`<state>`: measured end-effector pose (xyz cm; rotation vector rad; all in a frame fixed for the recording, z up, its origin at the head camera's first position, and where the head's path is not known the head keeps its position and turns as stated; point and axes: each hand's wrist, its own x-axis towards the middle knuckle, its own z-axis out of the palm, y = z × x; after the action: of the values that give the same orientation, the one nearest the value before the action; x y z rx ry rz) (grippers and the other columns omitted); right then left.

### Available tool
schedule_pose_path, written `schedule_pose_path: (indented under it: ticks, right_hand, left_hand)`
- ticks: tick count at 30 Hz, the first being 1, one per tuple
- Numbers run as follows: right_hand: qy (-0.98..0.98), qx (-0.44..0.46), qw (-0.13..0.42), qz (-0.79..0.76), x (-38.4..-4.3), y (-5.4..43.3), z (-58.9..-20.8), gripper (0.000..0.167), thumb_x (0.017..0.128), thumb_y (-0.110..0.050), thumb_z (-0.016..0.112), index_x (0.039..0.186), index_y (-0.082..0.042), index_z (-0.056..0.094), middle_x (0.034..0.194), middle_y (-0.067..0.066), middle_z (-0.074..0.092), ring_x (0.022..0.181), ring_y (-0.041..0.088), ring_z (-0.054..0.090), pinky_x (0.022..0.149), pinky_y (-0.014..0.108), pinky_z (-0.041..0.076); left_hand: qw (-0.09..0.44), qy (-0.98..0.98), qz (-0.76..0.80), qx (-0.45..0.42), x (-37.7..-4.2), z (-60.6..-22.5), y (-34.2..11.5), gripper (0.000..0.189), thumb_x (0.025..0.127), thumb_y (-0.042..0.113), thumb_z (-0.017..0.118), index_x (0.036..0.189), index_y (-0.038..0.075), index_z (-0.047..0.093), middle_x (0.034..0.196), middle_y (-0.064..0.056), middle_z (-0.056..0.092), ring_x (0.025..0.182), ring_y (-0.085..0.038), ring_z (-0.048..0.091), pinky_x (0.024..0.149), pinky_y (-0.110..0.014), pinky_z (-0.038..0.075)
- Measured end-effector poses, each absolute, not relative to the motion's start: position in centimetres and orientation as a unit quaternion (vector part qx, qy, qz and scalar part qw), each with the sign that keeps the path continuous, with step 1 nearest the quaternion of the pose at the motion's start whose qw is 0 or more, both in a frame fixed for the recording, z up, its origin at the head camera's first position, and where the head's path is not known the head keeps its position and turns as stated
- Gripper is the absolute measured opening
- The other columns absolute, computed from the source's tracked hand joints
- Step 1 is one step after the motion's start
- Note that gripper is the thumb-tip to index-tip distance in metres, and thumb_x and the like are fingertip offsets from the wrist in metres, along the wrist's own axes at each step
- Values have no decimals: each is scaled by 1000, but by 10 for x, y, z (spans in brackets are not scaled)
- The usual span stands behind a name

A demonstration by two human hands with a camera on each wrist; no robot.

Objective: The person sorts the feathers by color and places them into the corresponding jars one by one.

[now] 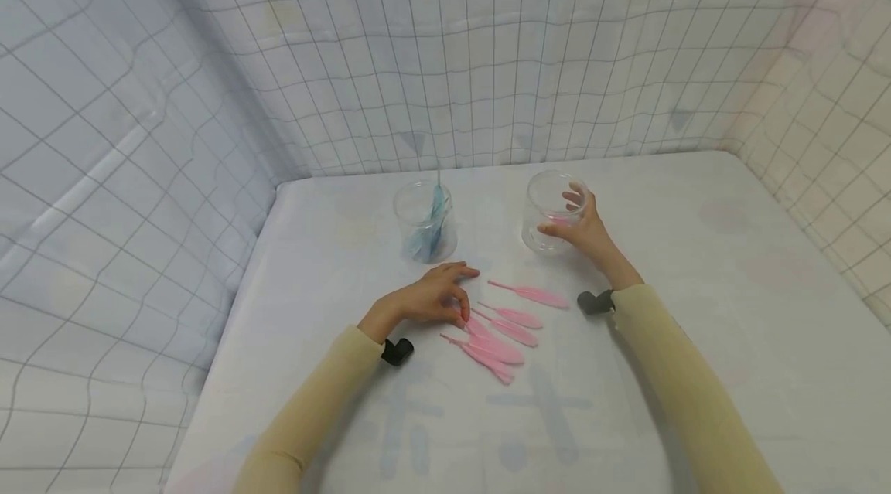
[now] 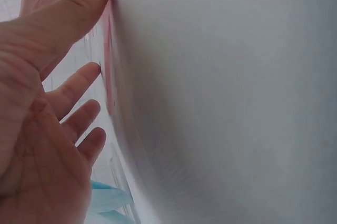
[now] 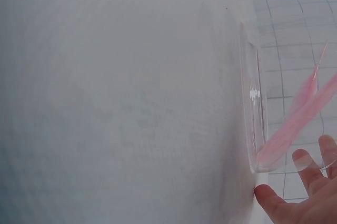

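Note:
My left hand (image 1: pixel 433 299) is at several pink feathers (image 1: pixel 511 330) fanned out on the white table. Its thumb and index finger pinch a pink feather (image 1: pixel 490 347) near its quill end; the other fingers stay extended. My right hand (image 1: pixel 588 229) grips a clear plastic jar (image 1: pixel 539 235) from its right side, thumb in front and fingers spread around the wall. Inside that jar, pink feathers (image 3: pixel 295 124) lean at a slant in the right wrist view. Left of it, another clear jar (image 1: pixel 411 204) stands upright with blue feathers (image 1: pixel 433 227) in it.
The white table (image 1: pixel 696 247) is bordered by grid-patterned white curtains (image 1: pixel 452 53) at the back and both sides. A dark wrist mount (image 1: pixel 398 352) sits at the left wrist, with a similar wrist mount (image 1: pixel 595 302) at the right.

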<state>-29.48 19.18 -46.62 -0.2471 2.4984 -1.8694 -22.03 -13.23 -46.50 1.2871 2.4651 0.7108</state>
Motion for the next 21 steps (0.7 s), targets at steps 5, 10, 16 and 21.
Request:
schedule_pose_path:
  ticks: [5, 10, 16, 21]
  right_hand:
    - [801, -77, 11, -594, -294, 192, -467, 106, 73, -28, 84, 149, -15, 12, 150, 12, 26, 136, 31, 24, 107, 50, 25]
    - [803, -78, 12, -590, -294, 193, -467, 106, 73, -29, 84, 149, -16, 11, 151, 12, 25, 136, 32, 23, 107, 52, 25]
    - [803, -84, 24, -589, -291, 194, -463, 104, 76, -26, 82, 149, -15, 10, 151, 13, 22, 136, 33, 21, 106, 53, 25]
    - [802, -91, 33, -589, -278, 189, -444, 101, 79, -20, 79, 149, -8, 7, 151, 19, 20, 136, 39, 19, 106, 56, 23]
  left_hand:
    - [121, 857, 261, 428, -221, -460, -134, 7, 81, 25, 76, 79, 21, 72, 141, -16, 42, 137, -39, 20, 110, -51, 15]
    - [101, 862, 286, 407, -224, -441, -135, 4, 83, 21, 76, 82, 19, 72, 139, -11, 44, 138, -31, 22, 110, -44, 20]
    - [69, 860, 302, 406, -227, -419, -131, 6, 83, 24, 75, 85, 19, 73, 137, -7, 48, 134, -24, 30, 107, -41, 27]
    - [50, 859, 310, 405, -232, -404, -123, 6, 83, 24, 74, 85, 18, 74, 136, -6, 48, 134, -23, 30, 108, -40, 26]
